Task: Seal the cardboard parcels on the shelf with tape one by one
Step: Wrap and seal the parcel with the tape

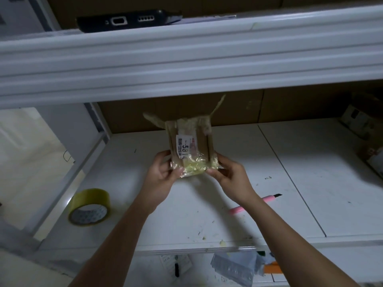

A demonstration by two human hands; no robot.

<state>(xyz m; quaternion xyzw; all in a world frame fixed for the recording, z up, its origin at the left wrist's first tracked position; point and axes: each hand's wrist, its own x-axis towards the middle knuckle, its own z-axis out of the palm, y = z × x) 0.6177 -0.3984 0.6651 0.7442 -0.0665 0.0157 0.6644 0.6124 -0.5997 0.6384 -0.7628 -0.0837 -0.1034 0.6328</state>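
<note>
Both hands are holding a small cardboard parcel [189, 145] up above the white shelf [269, 172], roughly over its middle and in front of the brown cardboard backing. The left hand [160, 176] is gripping the parcel's lower left corner with curled fingers [163, 156], thumb pressing on the crinkled tape at the near end. The right hand [230, 175] is gripping the lower right corner, thumb lying along the bottom edge. Loose tape ends are sticking out from the parcel's far corners, and a white label is showing on its face.

A roll of yellowish tape [89, 207] is sitting near the shelf's left front edge, well apart from the hands. A pink utility knife [255, 205] is lying partly under the right forearm. The upper shelf beam [186, 59] is hanging close above the parcel, leaving open shelf surface to the right of the hands.
</note>
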